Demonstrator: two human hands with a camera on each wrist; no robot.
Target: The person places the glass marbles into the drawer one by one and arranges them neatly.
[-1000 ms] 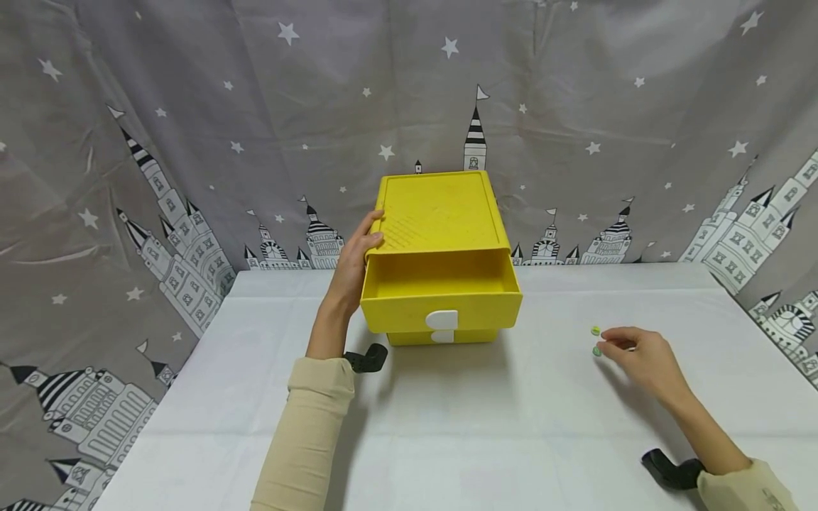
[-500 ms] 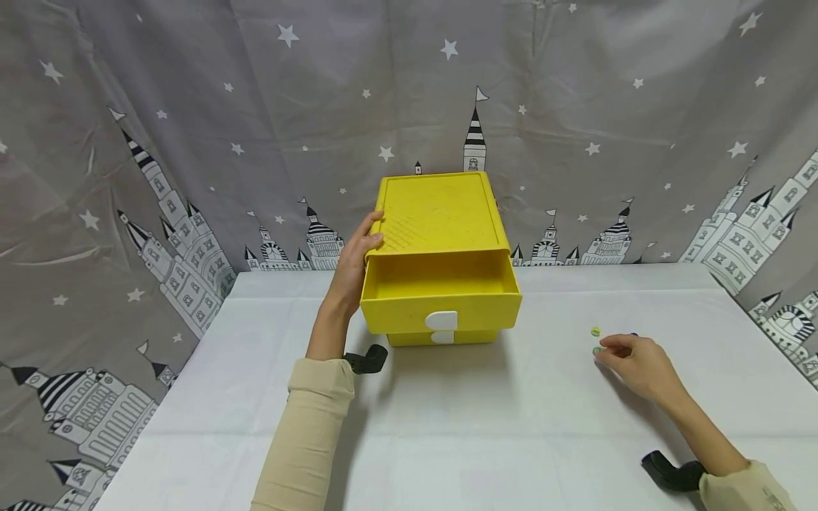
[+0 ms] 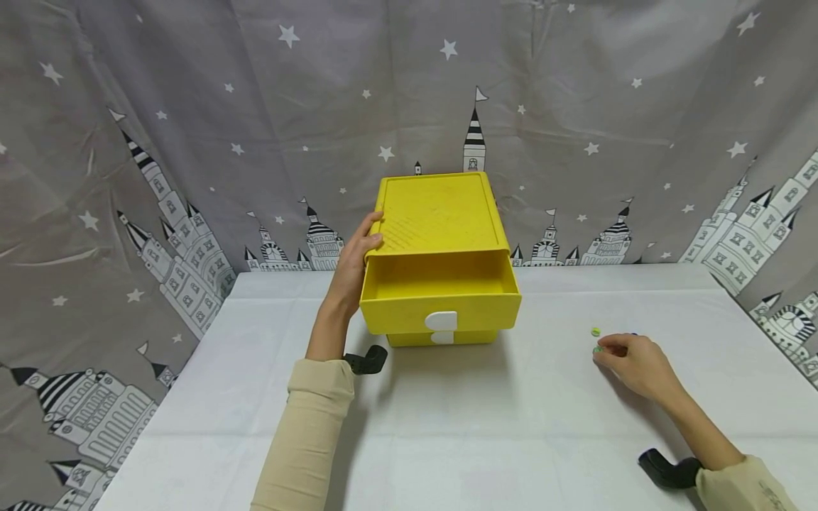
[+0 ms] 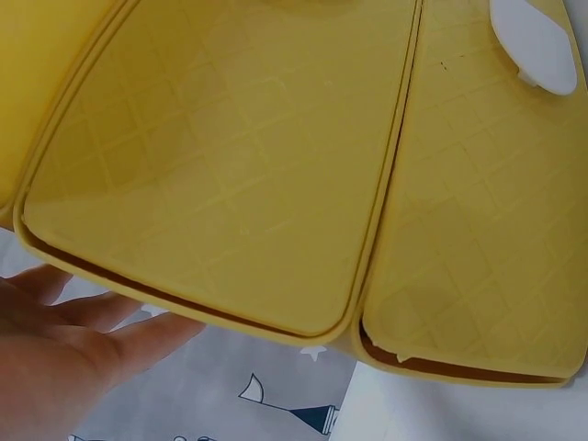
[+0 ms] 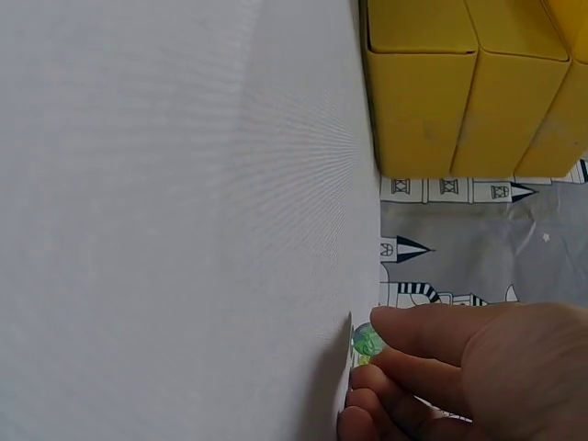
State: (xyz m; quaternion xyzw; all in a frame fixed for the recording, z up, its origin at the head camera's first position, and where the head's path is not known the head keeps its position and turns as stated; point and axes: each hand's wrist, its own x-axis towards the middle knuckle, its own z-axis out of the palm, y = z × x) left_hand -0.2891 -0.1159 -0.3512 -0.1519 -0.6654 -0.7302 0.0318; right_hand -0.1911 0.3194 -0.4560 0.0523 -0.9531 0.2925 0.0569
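Note:
A yellow plastic drawer box (image 3: 441,213) stands at the back of the table, its top drawer (image 3: 441,312) pulled out. Along the box's left side lies my left hand (image 3: 349,270), with fingertips at the upper edge; in the left wrist view its fingers (image 4: 161,335) stretch straight against that side. To the right, my right hand (image 3: 642,365) pinches a small green translucent marble (image 5: 367,339) between thumb and index finger, at the tabletop. A yellow-green marble (image 3: 596,331) lies just beyond. A bit of something blue (image 3: 634,334) shows behind the right hand, mostly hidden.
White cloth (image 3: 447,440) covers the table. Behind it hangs a grey curtain (image 3: 307,128) printed with castles and stars. A lower drawer (image 3: 473,337) with a white handle sits under the pulled-out one. Black wrist mounts (image 3: 667,470) stick out from both forearms.
My right hand's thumb and index finger have closed on the green marble, and the marble has shifted very slightly. The left hand and the drawer box have stayed in place.

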